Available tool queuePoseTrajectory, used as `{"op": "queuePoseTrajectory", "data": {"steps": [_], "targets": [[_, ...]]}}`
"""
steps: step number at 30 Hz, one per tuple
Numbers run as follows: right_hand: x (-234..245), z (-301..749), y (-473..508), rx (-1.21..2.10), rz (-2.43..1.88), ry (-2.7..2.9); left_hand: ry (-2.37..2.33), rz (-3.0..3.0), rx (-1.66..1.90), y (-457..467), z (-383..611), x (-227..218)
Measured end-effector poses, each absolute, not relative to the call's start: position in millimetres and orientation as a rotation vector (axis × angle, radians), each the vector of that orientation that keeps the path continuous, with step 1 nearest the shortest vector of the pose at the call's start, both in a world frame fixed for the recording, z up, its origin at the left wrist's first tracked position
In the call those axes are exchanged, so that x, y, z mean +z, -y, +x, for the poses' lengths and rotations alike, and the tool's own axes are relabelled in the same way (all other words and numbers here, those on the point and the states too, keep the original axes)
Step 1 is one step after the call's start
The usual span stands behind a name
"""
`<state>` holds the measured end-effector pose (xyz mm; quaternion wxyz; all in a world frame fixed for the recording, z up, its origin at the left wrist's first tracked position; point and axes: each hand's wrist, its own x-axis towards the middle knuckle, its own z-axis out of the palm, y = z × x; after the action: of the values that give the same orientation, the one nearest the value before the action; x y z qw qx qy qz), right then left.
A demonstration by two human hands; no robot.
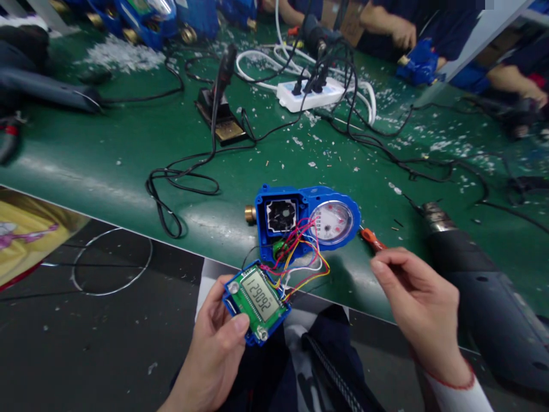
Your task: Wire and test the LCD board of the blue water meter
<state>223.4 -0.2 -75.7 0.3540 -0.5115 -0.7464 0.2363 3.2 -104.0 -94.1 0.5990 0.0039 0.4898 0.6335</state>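
Note:
My left hand [225, 337] grips a blue-cased circuit board with an LCD display [259, 294], thumb on its lower edge. The digits read upside down from here. Red, yellow and white wires [306, 260] run from this module to a blue water meter [306, 194] lying at the table's front edge. Its round dial [332, 223] faces up, and a brass fitting [250, 215] sticks out on the left. My right hand [416, 303] is closed, thumb and forefinger pinched at the handle end of a small orange screwdriver [372, 239] beside the dial.
A heat gun [476, 280] lies at the right. Farther back are a soldering iron [223, 71] in its stand, a white power strip [311, 94] and tangled black cables. Plastic scraps litter the green table [141, 137]. Other people's hands [397, 28] work across the table.

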Motion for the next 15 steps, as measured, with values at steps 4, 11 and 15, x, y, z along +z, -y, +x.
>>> {"op": "queuePoseTrajectory", "data": {"steps": [4,11,15], "targets": [[-79.1,214.1,7.7,0.822,-1.274,1.86,-1.104,0.041,1.439,103.2,4.1,-94.1],[-82.2,174.4,25.0,1.443,-1.143,1.49,-1.16,-0.014,1.453,100.4,9.5,-83.4],[-81.7,167.3,26.5,1.449,-1.164,1.492,-1.132,-0.016,1.467,98.6,11.1,-79.7]]}}
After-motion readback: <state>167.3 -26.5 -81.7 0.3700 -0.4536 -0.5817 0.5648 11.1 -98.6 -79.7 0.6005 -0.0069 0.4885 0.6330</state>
